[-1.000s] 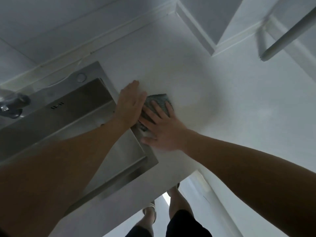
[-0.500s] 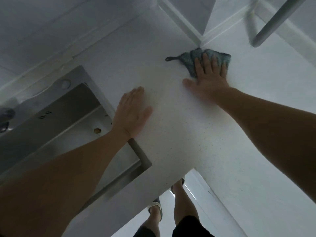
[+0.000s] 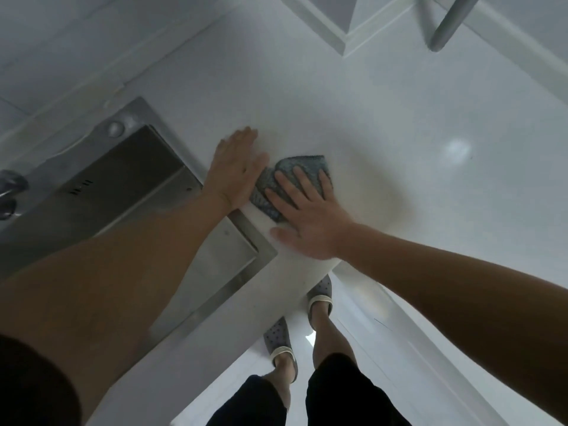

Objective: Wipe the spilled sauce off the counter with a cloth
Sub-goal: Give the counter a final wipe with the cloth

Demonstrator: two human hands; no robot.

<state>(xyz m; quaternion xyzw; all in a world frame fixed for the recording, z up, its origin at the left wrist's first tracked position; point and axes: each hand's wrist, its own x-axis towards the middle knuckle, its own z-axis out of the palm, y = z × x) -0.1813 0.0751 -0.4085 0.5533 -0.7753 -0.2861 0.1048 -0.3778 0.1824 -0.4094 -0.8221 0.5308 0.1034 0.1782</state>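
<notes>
While the brushed steel sink (image 3: 129,186) sits leftmost, we see the left hand (image 3: 235,170) flat on the white worktop (image 3: 399,179) beside it, and the right hand (image 3: 307,215), fingers straight, pressing the grey-blue woven cloth (image 3: 302,167) just right of it.

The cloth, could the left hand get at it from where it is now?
Probably yes. The left hand lies flat on the counter right beside the cloth, nothing between them. Only the right hand, pressing flat on top, covers much of it.

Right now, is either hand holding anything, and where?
No grip: right hand presses flat fingers on the cloth; left hand rests flat on the counter.
</notes>
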